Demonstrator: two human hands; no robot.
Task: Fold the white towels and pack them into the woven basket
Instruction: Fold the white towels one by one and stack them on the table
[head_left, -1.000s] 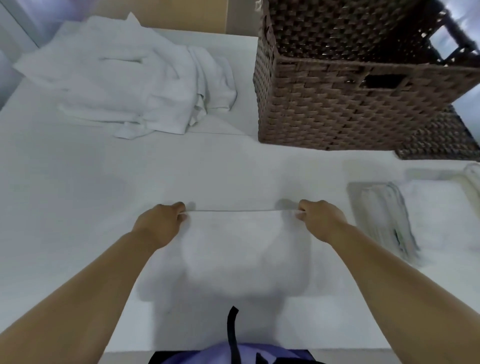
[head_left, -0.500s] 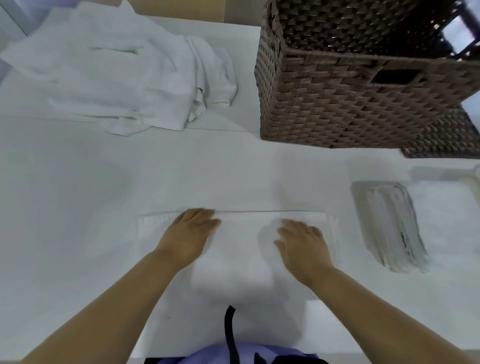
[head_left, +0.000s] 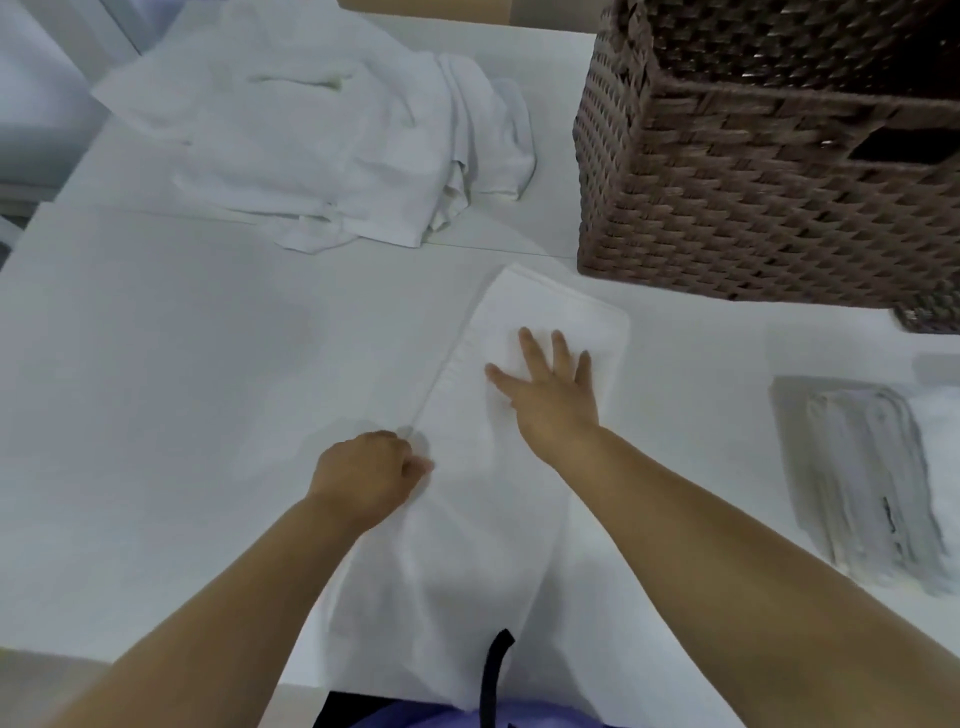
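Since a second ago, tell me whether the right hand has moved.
Yes. The right hand has shifted left, away from the folded stack, and up toward the basket; it now lies flat on the towel.

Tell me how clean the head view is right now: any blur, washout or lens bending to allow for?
Head view: soft overall, with the woven basket smeared toward its right end; the white towel under the right hand barely separates from the white table, only its edge by the left hand reads; wide-angle lens bows the basket walls; shadows soft, no hard glare.
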